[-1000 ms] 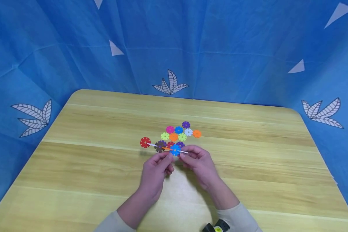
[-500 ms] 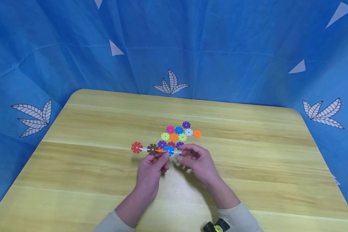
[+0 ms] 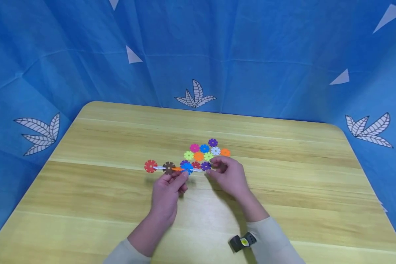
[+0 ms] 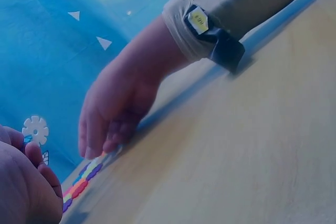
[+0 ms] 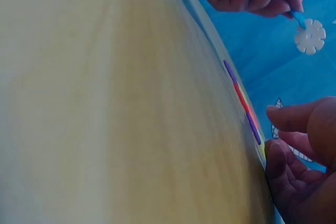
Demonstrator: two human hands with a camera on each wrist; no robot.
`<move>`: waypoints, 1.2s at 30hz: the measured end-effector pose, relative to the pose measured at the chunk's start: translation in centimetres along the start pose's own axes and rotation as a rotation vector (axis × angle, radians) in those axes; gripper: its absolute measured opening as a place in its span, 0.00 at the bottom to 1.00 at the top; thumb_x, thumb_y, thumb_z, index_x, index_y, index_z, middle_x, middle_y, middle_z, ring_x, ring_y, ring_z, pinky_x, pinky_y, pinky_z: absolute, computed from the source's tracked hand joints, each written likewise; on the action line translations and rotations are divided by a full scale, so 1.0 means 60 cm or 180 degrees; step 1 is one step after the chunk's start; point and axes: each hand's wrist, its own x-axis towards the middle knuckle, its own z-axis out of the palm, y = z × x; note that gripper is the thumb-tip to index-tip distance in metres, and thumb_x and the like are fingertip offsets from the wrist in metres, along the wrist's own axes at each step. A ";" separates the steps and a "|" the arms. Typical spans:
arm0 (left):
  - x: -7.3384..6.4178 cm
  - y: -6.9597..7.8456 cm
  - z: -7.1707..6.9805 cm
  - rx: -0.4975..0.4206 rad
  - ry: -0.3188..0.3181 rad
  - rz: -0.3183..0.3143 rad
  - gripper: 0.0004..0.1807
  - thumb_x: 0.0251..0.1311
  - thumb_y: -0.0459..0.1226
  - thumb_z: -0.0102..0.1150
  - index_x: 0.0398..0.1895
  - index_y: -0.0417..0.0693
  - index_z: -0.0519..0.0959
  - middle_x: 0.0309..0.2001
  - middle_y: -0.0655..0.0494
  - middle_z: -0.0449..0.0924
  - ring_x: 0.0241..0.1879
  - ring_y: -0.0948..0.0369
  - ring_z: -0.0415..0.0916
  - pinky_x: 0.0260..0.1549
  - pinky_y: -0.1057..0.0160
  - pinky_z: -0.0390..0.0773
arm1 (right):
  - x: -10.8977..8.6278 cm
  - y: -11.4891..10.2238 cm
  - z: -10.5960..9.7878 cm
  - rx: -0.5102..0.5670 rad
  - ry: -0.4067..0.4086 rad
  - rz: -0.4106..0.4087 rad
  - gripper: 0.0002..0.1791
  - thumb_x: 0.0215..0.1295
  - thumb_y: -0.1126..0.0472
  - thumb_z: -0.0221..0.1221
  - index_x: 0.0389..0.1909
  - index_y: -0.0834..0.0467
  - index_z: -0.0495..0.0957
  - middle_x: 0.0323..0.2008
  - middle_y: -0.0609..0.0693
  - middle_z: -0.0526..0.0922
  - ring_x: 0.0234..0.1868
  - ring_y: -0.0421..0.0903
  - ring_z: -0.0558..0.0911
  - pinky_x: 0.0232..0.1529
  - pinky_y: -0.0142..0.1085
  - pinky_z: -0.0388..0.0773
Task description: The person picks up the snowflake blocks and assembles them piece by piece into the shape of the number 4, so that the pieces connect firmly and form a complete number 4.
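A chain of slotted snowflake discs is raised above the table in my left hand [image 3: 166, 194]. It runs from a red disc [image 3: 150, 166] through a white and a brown disc [image 3: 169, 168] and an orange one to a blue disc [image 3: 186, 168], which my thumb and fingers pinch. A white disc [image 5: 310, 36] forms the right end. My right hand [image 3: 229, 177] has thumb and forefinger parted, holding nothing, beside a purple disc [image 3: 206, 166] of the loose group. That group includes a white disc [image 3: 215, 151] and a pink disc [image 3: 194, 147], lying flat in rows.
The wooden table [image 3: 102, 139] carries the loose discs near its middle. A blue curtain [image 3: 250, 55] with leaf prints hangs behind and along the sides. A black wrist-worn device [image 3: 242, 242] sits at the right sleeve.
My left hand has drawn the chain leftward, away from my right hand. My right hand let go of the chain's white end disc and moved slightly forward to the loose discs.
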 end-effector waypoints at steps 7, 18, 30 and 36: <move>0.002 0.006 -0.004 -0.0013 0.0050 0.0003 0.11 0.60 0.33 0.69 0.39 0.34 0.79 0.38 0.43 0.80 0.30 0.57 0.76 0.30 0.67 0.79 | 0.016 0.002 0.005 -0.0360 -0.0048 0.0069 0.14 0.49 0.60 0.78 0.35 0.58 0.85 0.27 0.47 0.80 0.27 0.45 0.76 0.30 0.38 0.75; 0.008 0.006 -0.008 -0.0137 0.0110 0.0034 0.09 0.60 0.31 0.69 0.37 0.34 0.79 0.36 0.48 0.80 0.28 0.59 0.75 0.30 0.67 0.78 | 0.021 0.002 0.014 -0.0662 -0.0034 0.0166 0.15 0.51 0.55 0.77 0.36 0.56 0.85 0.32 0.47 0.81 0.28 0.45 0.75 0.31 0.39 0.74; 0.006 0.008 -0.014 -0.0125 0.0166 -0.0025 0.10 0.61 0.32 0.68 0.40 0.33 0.80 0.37 0.48 0.80 0.27 0.60 0.74 0.30 0.67 0.78 | 0.019 -0.009 0.013 -0.0574 -0.0178 0.0408 0.15 0.51 0.60 0.76 0.37 0.55 0.81 0.36 0.48 0.80 0.30 0.47 0.75 0.34 0.40 0.72; 0.003 0.007 -0.018 -0.0125 0.0177 -0.0010 0.09 0.61 0.30 0.67 0.39 0.33 0.79 0.36 0.49 0.79 0.26 0.61 0.74 0.30 0.67 0.78 | 0.012 -0.010 0.010 -0.0307 -0.0174 0.0387 0.15 0.51 0.66 0.75 0.35 0.56 0.79 0.32 0.48 0.82 0.30 0.47 0.76 0.34 0.39 0.74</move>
